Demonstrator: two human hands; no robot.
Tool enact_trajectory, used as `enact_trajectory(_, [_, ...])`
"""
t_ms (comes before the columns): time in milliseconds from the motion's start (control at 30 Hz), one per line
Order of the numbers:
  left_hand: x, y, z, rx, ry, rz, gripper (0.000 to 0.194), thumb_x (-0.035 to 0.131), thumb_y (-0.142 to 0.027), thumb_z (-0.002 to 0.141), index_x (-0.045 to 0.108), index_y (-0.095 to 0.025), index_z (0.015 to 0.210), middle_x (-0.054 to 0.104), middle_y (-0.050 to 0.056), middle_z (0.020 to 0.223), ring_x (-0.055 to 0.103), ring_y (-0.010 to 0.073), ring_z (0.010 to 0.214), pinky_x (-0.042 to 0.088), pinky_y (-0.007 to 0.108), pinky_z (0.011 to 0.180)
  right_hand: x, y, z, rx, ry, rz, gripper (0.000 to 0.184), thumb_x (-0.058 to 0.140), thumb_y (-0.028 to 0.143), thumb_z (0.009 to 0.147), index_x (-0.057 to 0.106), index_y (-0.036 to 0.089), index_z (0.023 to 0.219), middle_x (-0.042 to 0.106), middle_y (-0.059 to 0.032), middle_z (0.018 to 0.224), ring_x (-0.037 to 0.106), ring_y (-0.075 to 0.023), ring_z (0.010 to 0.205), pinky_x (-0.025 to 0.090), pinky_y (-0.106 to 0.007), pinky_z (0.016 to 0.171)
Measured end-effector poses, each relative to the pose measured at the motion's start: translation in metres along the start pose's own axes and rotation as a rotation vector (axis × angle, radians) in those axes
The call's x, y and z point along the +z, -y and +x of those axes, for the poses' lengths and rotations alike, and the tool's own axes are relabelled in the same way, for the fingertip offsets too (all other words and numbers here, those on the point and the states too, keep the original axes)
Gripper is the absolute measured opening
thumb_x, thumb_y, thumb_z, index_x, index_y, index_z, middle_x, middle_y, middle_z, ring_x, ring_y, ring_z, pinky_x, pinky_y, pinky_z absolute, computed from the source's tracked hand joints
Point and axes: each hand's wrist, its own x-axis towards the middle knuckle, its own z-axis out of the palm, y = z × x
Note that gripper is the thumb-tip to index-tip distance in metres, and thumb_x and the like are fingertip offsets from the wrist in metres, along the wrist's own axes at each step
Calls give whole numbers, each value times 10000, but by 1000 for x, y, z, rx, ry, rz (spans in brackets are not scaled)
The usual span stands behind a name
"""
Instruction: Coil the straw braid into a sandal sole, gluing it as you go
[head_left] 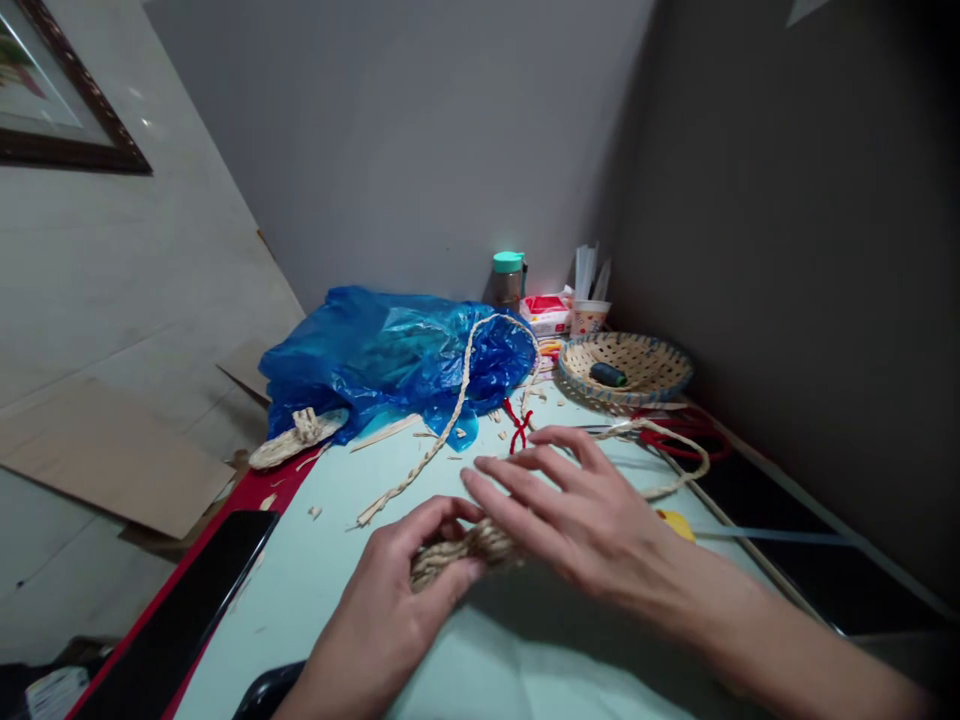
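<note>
Grey walls (pixel 435 160) are met in a corner behind a pale green bench (pixel 300 570), over which straw scraps (pixel 313 513) are scattered. Above its near part, a braided straw piece (pixel 435 563) is gripped between the thumb and fingers of the left hand (pixel 401 575). The right hand (pixel 577 510) is held open across the other end, its fingers extended; whether the straw is pressed by them cannot be told, as that end is hidden.

Should the left hand's pinch be relaxed, the braid could be loosened, since no other firm grip is seen. Strands could be unravelled at the frayed end of the left cord stretch (pixel 415 477) if it were dragged. The right cord stretch (pixel 703 462) could be snagged, being laid against the red-handled scissors (pixel 667 445).

Two cord stretches are counted; whether they are joined cannot be told. One straw sole (pixel 296 445) is seen at the left, with one blue bag (pixel 367 340) beside it. One basket (pixel 667 372) is found at the right, with one dark spool (pixel 607 375) inside. One lidded jar (pixel 508 275), one tissue packet (pixel 546 316) and one paper cup (pixel 590 319) are lined up behind. Scraps are too many to be counted.
</note>
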Motion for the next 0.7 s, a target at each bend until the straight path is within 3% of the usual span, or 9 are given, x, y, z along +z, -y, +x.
enact_trajectory(100, [-2,5,0,14,-143,152,128,680,-330,819,724,-264,919,759,22,942,677,234,901,475,281,825,1,-10,-5,149,169,33,357,448,35,942,571,74,1276,725,-138,1002,632,-274,908,464,-495,864])
enact_trajectory(233, [-4,11,3,32,-180,208,122,673,-356,827,729,-270,894,764,16,906,693,228,857,485,272,785,-8,-14,-8,327,319,372,359,497,15,909,621,211,1183,716,-57,960,642,-210,850,478,-342,771])
enact_trajectory(400, [0,12,2,73,-231,155,91,739,-343,768,759,-275,825,770,13,841,692,219,791,492,249,732,-19,-13,-4,385,343,621,272,493,91,973,652,230,1145,718,-26,945,662,-177,823,473,-270,693])
enact_trajectory(500, [3,11,-1,83,-291,66,62,765,-320,740,775,-282,789,769,15,829,680,215,784,489,241,721,-21,-15,-4,373,355,627,339,503,36,937,658,234,1165,698,-15,922,635,-172,809,447,-276,691])
enact_trajectory(600, [7,9,-3,107,-262,35,55,750,-320,753,770,-273,772,756,28,863,680,226,843,493,242,760,-21,-16,-4,349,344,598,360,513,10,915,668,230,1154,681,-12,907,610,-167,791,420,-287,693])
enact_trajectory(700, [10,8,-4,46,-282,67,81,755,-339,742,758,-267,779,742,18,820,679,213,787,494,241,722,-22,-15,-3,326,329,569,327,512,15,920,682,209,1122,661,-17,870,578,-170,770,395,-302,702])
